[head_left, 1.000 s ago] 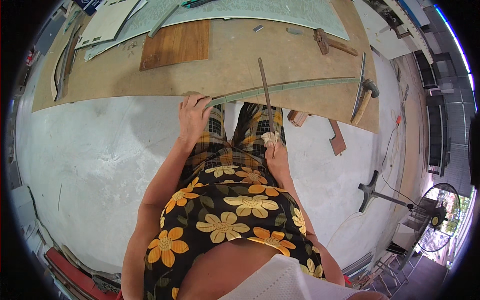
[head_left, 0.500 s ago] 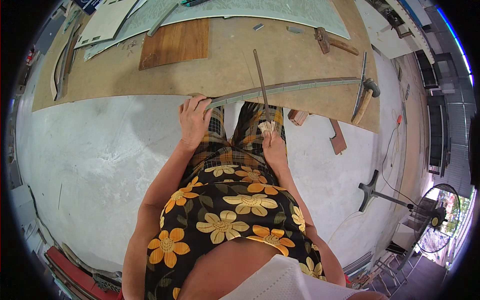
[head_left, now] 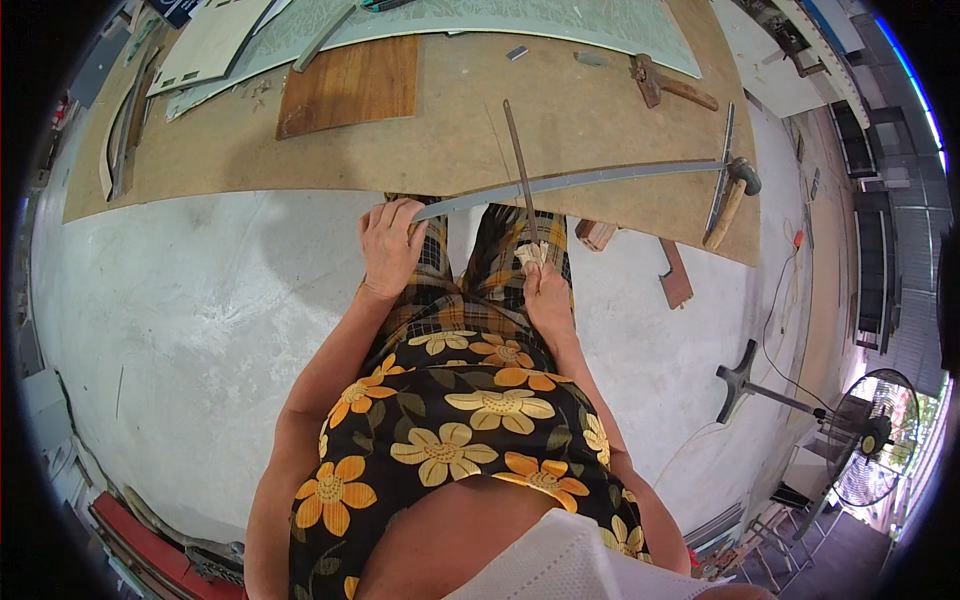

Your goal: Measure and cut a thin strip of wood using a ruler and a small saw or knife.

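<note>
Right hand [head_left: 546, 292]: in front of the tabletop's near edge; fingers closed around a pale wrapping [head_left: 533, 252] on the lower end of a rod.

Rod [head_left: 519, 155]: one, thin, dark, straight; ran from the wrapping out over the tabletop, crossing above the strip in the view. Whether it touched the strip could not be told.

Left hand [head_left: 389, 242]: in front of the tabletop's near edge, toward its left; fingers bent over the strip's end, which appeared pinched between them and the thumb.

Strip [head_left: 600, 174]: one, long, narrow, blue-grey, plain-faced; overhung the tabletop's near edge at the left hand and lay across to the tabletop's right part. It showed a slight bow, perhaps owed to the lens. The held end was covered by the fingers; the underside was hidden; the far end, beside a metal bar [head_left: 718, 180], was hard to make out.

Tabletop [head_left: 200, 160]: brown, flat. Hammer [head_left: 742, 176]: dark head, wooden handle, at the tabletop's right edge. Wood-grained panel [head_left: 350, 90]: on the tabletop's left half. Patterned sheet [head_left: 500, 25]: pale green, along the tabletop's far side, cut off by the upper frame.
</note>
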Demonstrator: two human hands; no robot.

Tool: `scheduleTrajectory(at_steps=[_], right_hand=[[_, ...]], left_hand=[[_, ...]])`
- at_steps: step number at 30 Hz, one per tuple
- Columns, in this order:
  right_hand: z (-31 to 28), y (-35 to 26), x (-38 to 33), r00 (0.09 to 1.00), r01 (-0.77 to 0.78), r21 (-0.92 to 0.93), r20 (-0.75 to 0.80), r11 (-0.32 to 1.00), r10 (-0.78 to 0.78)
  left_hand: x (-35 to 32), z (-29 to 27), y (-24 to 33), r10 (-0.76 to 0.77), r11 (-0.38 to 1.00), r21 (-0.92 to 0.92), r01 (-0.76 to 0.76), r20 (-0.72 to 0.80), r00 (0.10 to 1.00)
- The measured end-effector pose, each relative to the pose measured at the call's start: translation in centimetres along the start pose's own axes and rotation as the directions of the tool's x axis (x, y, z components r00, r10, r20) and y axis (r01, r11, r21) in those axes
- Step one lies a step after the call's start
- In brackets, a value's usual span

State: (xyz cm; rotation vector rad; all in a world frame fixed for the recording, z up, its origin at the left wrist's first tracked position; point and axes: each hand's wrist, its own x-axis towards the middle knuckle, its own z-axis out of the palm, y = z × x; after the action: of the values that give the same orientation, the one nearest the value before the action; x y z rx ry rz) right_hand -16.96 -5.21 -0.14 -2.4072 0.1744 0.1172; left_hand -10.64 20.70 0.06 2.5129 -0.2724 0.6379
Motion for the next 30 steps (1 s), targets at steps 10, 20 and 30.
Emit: scheduleTrajectory(at_steps=[10,20,30], right_hand=[[-0.4,-0.7,0.2,0.999,0.016,0.022,0.032,1.000,-0.016],[-0.7,-1.5,0.3,0.999,0.005,-0.009,0.032,1.000,-0.005],[-0.8,-1.8,0.6,0.999,-0.013,-0.020,0.037,1.000,0.013]], left_hand=[[0.1,-0.3,0.2,-0.007,1.000,0.012,0.007,0.004,1.000],[0.0,-0.2,0.2,0.000,1.000,0.017,0.000,0.006,1.000],[0.3,-0.2,0.2,-0.004,1.000,0.018,0.005,-0.014,1.000]])
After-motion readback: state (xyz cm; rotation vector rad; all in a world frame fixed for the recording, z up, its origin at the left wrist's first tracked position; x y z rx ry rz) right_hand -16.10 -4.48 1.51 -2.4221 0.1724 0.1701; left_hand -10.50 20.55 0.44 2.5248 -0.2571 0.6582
